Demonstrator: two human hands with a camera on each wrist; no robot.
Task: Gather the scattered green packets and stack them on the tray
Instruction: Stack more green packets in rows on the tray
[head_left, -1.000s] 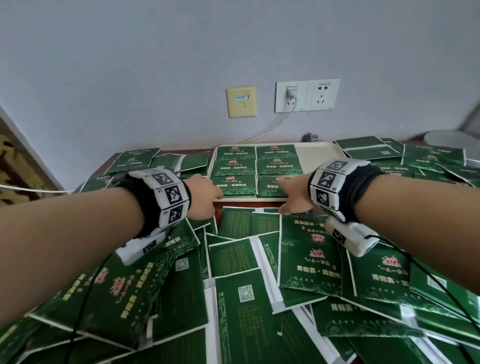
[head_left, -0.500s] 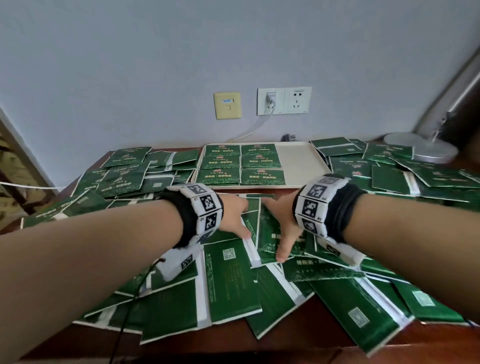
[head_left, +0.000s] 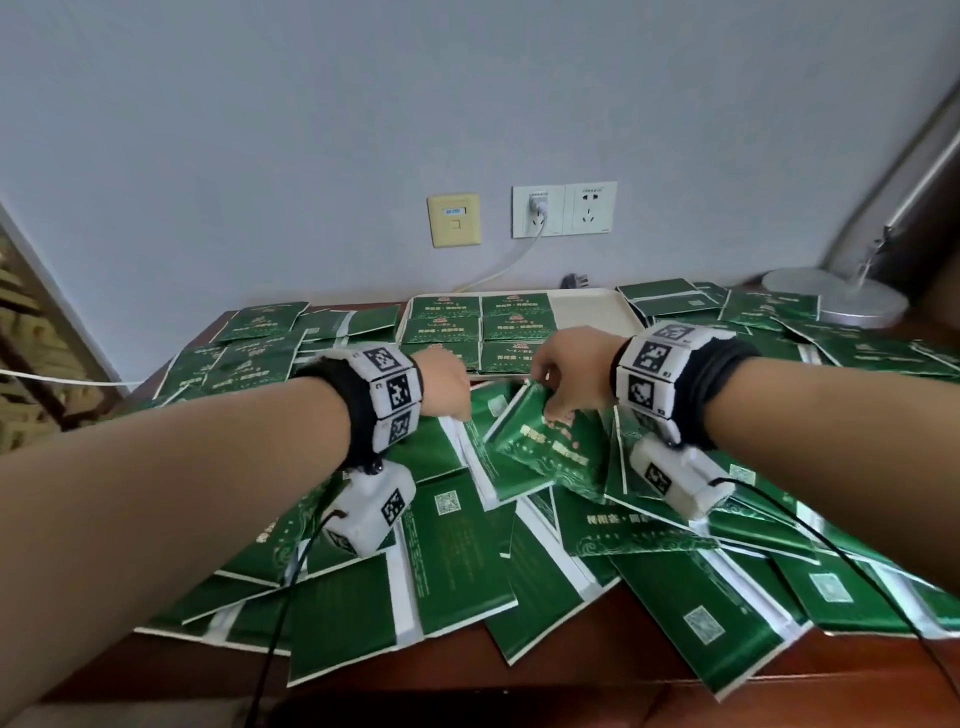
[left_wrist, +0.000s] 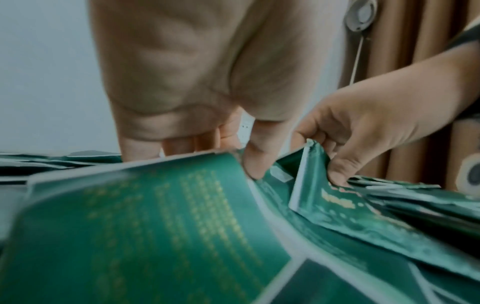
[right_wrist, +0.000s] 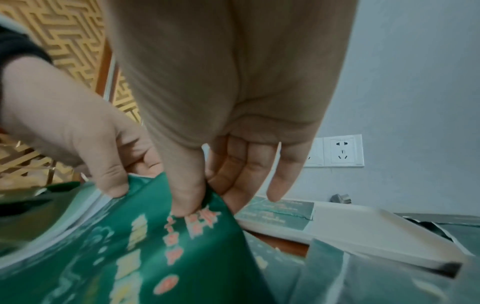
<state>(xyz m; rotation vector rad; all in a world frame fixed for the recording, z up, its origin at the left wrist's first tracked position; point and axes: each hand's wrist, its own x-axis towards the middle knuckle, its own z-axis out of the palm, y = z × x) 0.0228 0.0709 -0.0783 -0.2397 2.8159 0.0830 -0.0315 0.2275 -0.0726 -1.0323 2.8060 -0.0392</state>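
Many green packets (head_left: 452, 551) lie overlapping on the brown table. A cream tray (head_left: 592, 312) stands at the back, with several packets (head_left: 483, 332) laid in two columns on its left part. My right hand (head_left: 556, 410) pinches the top edge of a printed packet (head_left: 540, 447) and holds it tilted just in front of the tray. The right wrist view shows the thumb (right_wrist: 187, 201) on its red print. My left hand (head_left: 457, 410) is close beside it and pinches the edge of another packet (left_wrist: 155, 216) that lies back side up.
More packets lie left (head_left: 260, 332) and right (head_left: 769, 306) of the tray. A round lamp base (head_left: 836, 296) stands at the back right. Wall sockets (head_left: 563, 210) with a plugged cable sit above the tray. The table's front edge (head_left: 519, 691) is bare wood.
Both hands have come off the pile. The right hand has lifted a printed packet by its top edge, and the left hand has taken hold of a neighbouring packet's edge.
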